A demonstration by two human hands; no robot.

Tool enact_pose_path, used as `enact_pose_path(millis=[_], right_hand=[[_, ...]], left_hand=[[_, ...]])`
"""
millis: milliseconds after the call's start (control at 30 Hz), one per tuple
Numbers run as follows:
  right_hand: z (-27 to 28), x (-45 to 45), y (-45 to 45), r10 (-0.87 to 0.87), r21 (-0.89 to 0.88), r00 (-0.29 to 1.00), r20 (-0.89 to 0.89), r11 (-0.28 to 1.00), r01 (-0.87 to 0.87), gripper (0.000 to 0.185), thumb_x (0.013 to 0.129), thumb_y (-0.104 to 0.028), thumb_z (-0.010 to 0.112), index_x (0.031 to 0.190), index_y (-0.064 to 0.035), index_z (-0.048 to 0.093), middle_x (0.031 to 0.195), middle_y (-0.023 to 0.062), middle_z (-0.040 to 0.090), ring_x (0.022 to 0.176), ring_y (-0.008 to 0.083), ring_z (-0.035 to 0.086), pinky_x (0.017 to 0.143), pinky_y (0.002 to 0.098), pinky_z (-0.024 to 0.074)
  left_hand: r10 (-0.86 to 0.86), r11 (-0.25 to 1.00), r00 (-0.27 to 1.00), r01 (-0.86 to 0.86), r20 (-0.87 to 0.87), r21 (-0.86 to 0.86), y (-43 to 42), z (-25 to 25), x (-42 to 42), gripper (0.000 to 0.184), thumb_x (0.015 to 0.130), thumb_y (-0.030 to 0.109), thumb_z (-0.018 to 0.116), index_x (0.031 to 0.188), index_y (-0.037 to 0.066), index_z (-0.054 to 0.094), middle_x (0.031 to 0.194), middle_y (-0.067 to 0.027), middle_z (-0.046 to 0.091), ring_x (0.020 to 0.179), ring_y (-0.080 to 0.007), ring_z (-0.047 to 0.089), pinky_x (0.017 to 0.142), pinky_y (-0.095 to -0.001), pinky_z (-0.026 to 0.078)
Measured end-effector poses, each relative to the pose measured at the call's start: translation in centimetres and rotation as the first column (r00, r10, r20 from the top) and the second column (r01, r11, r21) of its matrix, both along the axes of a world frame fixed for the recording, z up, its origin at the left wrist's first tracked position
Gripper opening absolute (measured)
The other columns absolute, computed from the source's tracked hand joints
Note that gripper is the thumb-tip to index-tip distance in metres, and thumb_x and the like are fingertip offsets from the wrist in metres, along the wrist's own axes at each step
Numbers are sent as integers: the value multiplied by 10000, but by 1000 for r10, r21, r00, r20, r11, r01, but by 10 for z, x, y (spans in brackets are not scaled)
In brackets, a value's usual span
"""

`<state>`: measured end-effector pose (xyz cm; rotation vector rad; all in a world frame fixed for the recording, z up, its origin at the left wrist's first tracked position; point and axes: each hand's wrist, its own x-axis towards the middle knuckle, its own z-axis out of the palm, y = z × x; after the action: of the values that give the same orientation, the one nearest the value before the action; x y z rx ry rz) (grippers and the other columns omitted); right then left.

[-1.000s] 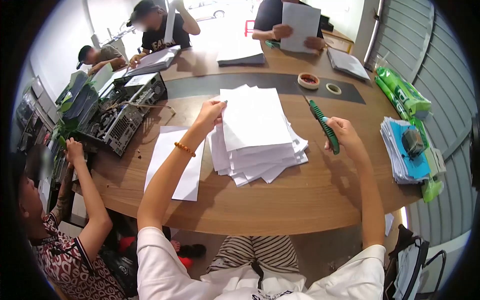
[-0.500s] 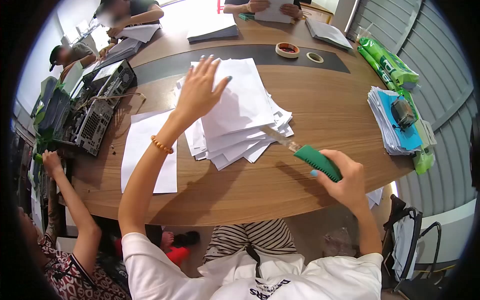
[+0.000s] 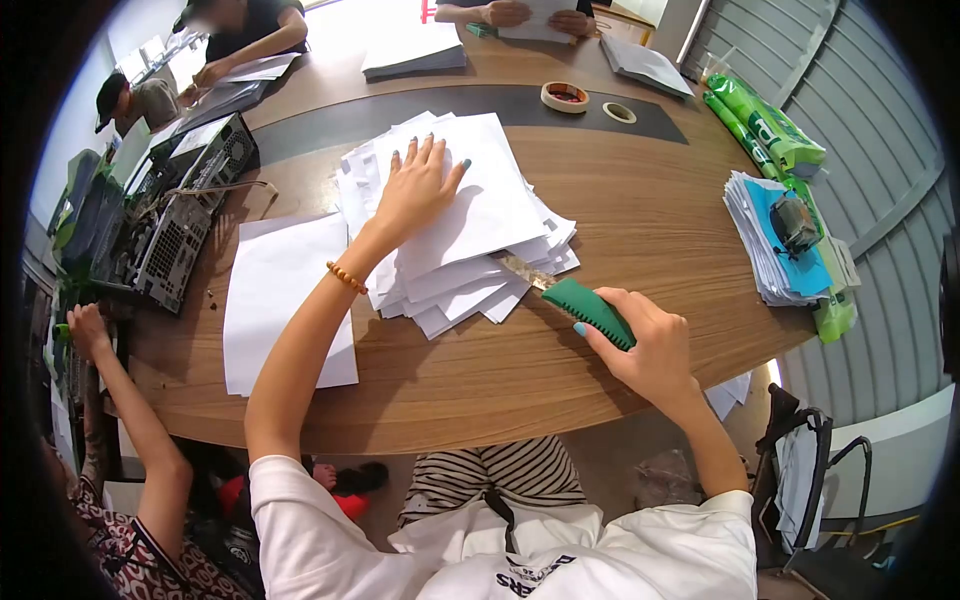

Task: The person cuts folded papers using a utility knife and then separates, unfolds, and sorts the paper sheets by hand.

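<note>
My left hand lies flat, fingers spread, on the top sheet of a loose, uneven paper stack. In my right hand is a knife with a ridged green handle and a worn, stained blade. Its blade points up and left, with the tip at the right front edge of the stack, among the sheet edges; how deep it reaches is hidden. Left of the stack, beside my left forearm, a few white sheets lie on the wooden table.
An opened computer case stands at the left. Tape rolls lie farther back. Another paper pile with a metal part and green packages line the right edge. Co-workers handle paper across the table; another person's hand is at left.
My left hand has come down onto the top sheet. My right hand has moved left with the knife, bringing its blade to the stack's edge. The view has shifted slightly.
</note>
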<state>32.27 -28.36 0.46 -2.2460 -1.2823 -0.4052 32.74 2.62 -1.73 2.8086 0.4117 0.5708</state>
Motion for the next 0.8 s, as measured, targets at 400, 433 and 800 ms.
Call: enact_pose_path(millis=[400,433,800], right_hand=[[11,-7,-7,16,2,1000,-12,1000,-16,336,665,-231,696,942,-76,586,693,62,583,514,212,565,439,305,436],[11,-8,-6,18,-21,1000,-13,1000,-18,343,659,-227,699,944,-75,586,690,62,581,511,209,562,437,302,435],[17,-7,-4,-9,-33,998,56,999,11,341,647,-194,699,949,-82,587,666,54,565,480,203,547,419,292,425]], left_hand=[[-46,999,997,46,54,-3,3,-30,-8,622,883,446,301,1273,-38,317,1342,-222,276,1283,-324,192,1047,-444,112],[-52,999,997,53,64,-5,5,-29,-8,620,885,447,297,1273,-37,317,1339,-222,282,1281,-325,200,1046,-446,116],[-77,984,997,80,20,-160,11,-20,-7,598,894,440,283,1263,-27,339,1328,-230,298,1269,-328,233,1030,-466,152]])
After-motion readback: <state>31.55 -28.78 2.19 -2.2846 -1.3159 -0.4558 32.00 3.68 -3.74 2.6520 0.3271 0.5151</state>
